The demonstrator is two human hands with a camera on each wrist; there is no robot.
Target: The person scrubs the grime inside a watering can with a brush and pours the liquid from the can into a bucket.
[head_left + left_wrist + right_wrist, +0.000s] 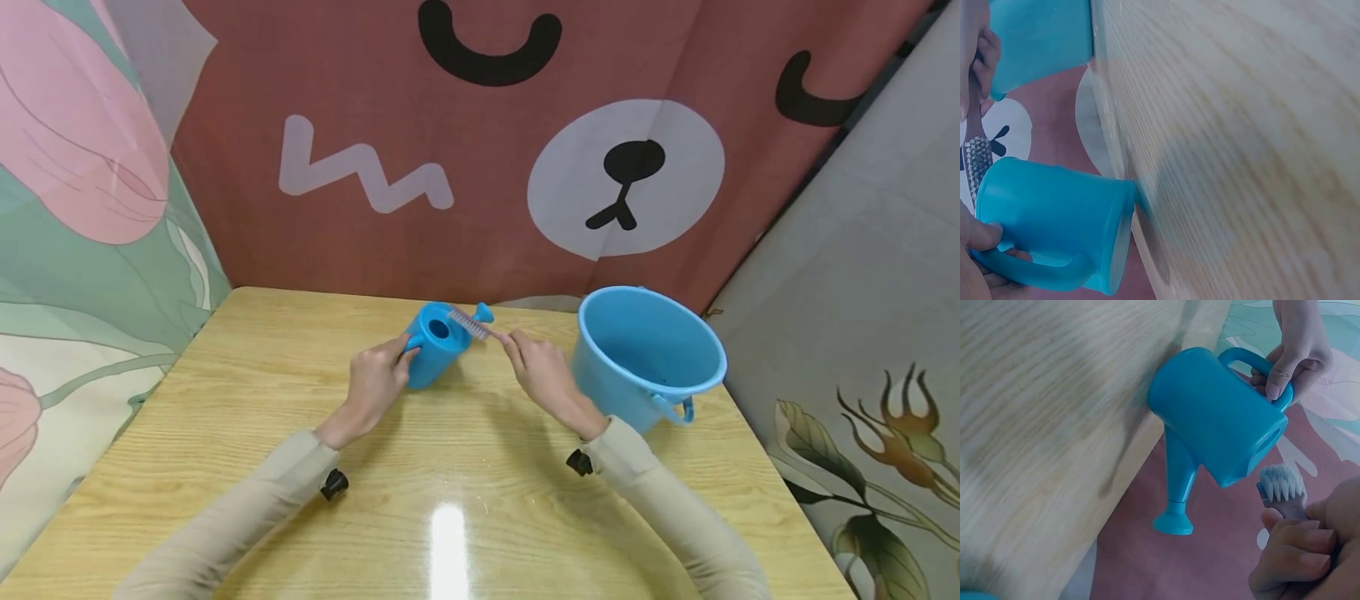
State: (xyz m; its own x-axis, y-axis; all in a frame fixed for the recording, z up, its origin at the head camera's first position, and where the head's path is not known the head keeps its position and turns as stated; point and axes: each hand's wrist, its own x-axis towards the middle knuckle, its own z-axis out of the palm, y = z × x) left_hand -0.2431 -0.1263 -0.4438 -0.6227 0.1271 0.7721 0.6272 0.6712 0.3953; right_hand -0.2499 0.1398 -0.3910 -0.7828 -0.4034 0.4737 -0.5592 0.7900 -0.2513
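My left hand (377, 379) grips the handle of a blue watering can (435, 360), its fingers and thumb wrapped round the upper part of the handle (1041, 270). The can's round top opening faces up toward the head camera, and its spout (1175, 487) points away to the right. In my right hand (545, 372) is a small brush (469, 322) with pale bristles, held by its handle. The brush head overlaps the can's top rim in the head view. In the right wrist view, the bristles (1282, 481) show close beside the can's top end.
A blue bucket (611, 379) stands on the wooden table (285, 367) to the right, just beyond my right hand, its handle hanging at the front. Printed cloth curtains (360, 242) rise behind the table and along both sides.
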